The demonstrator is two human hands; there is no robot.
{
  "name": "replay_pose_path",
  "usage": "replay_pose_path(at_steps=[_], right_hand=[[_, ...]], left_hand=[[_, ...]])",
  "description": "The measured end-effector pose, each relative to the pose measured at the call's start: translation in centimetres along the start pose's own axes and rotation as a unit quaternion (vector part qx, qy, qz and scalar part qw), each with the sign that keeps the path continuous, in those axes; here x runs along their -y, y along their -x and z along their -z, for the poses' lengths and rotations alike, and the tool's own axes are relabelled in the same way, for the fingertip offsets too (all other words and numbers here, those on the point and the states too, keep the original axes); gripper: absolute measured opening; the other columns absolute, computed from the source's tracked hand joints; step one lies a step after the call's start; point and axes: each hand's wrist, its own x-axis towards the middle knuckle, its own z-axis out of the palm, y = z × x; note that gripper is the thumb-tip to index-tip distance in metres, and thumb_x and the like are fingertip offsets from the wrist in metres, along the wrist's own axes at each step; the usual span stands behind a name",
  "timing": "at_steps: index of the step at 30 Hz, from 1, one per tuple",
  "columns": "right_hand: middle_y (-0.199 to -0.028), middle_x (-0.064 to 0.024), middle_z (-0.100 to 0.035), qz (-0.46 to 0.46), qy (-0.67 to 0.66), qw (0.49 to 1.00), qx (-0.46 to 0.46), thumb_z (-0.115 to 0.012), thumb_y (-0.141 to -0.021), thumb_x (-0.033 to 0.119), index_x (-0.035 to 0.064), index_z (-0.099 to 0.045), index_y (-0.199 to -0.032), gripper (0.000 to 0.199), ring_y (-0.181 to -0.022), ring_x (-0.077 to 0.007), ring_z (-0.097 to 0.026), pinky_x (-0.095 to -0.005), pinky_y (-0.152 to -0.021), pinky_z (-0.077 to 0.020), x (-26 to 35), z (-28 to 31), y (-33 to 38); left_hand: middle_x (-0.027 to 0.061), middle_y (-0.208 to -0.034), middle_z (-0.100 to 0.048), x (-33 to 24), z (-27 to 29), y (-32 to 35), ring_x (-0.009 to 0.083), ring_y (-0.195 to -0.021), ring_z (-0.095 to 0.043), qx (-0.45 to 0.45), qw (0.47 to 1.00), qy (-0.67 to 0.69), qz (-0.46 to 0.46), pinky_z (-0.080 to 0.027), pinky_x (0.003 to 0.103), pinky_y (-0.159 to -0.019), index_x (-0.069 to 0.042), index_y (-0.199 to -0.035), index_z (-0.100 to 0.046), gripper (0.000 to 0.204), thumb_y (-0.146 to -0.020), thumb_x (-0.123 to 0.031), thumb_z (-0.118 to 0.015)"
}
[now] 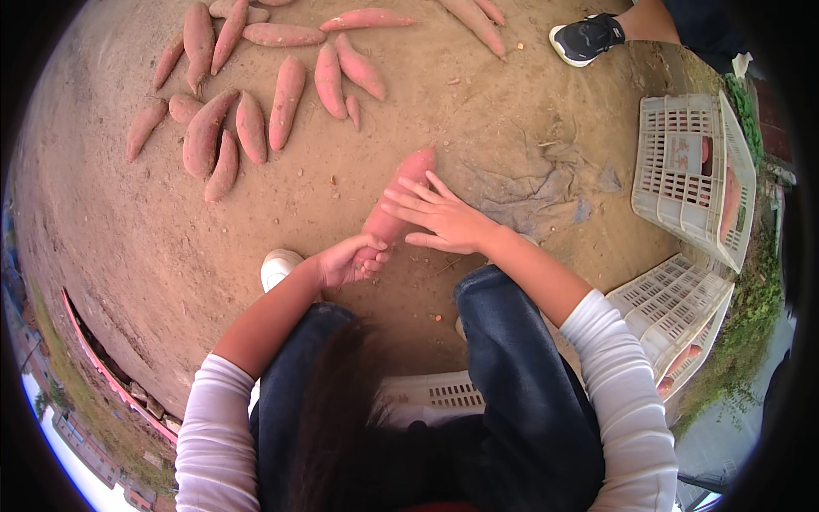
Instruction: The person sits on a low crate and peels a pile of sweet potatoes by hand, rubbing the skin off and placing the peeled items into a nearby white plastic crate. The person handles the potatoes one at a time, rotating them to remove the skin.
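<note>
A large pink-red sweet potato is held up in front of me, slanting from my left hand toward the upper right. My left hand wraps its fingers round the lower end. Spread fingers of my right hand lie against the sweet potato's right side, touching it without gripping. Farther off on the left, several loose sweet potatoes lie scattered on the dirt ground.
Two white plastic crates with sweet potatoes inside stand at the right. Another white crate is beneath me, between my knees. A dark crumpled cloth lies on the ground. Another person's black shoe is at the upper right.
</note>
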Motion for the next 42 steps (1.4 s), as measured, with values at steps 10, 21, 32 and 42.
replay_pose_path(at_steps=[10,21,32,42], right_hand=[[-0.157,-0.0144,-0.036,-0.013,-0.09,0.988,-0.124,-0.064,-0.087,0.035,0.0089,-0.037,-0.152,0.075,-0.149,-0.0304,-0.026,-0.0541,-0.122,-0.0157,-4.0,3.4,-2.6],[-0.107,-0.0076,-0.058,0.081,0.126,0.988,-0.036,-0.075,-0.062,0.006,0.0077,-0.058,-0.107,0.048,-0.114,-0.0276,-0.053,-0.0422,-0.108,-0.0374,-0.7,-2.4,-5.2],[-0.101,-0.0056,-0.06,0.051,0.183,0.98,-0.057,-0.073,-0.067,0.009,0.0083,-0.059,-0.103,0.039,-0.106,-0.0245,-0.056,-0.0419,-0.104,-0.0394,0.3,-2.8,-3.5],[-0.145,-0.0117,-0.049,-0.198,0.224,0.938,-0.173,-0.068,-0.088,0.026,0.0072,-0.046,-0.143,0.061,-0.139,-0.0286,-0.041,-0.046,-0.118,-0.0275,-5.9,5.0,3.4]], left_hand=[[-0.0068,-0.056,-0.038,-0.9,0.3,0.1,0.0047,-0.04,-0.03,0.143,0.98,0.14,0.019,-0.026,0.021,-0.038,-0.01,-0.1,-0.053,0.026,-0.089,-0.033,-0.055],[-0.0052,-0.055,-0.043,-2.7,-0.6,1.3,0.0071,-0.04,-0.035,0.035,0.998,-0.016,0.052,-0.03,0.022,-0.042,-0.01,-0.105,-0.055,0.025,-0.088,-0.029,-0.057],[0.0286,-0.108,-0.066,-2.8,-6.3,-0.2,0.0453,-0.104,-0.063,-0.355,0.706,-0.589,-0.171,-0.052,0.046,-0.091,0.003,-0.122,-0.054,0.068,-0.066,-0.024,-0.079],[0.0173,-0.095,-0.068,-0.8,-2.5,2.7,0.0291,-0.081,-0.069,-0.279,0.738,-0.584,-0.194,-0.055,0.037,-0.072,0.001,-0.128,-0.05,0.065,-0.071,-0.017,-0.075]])
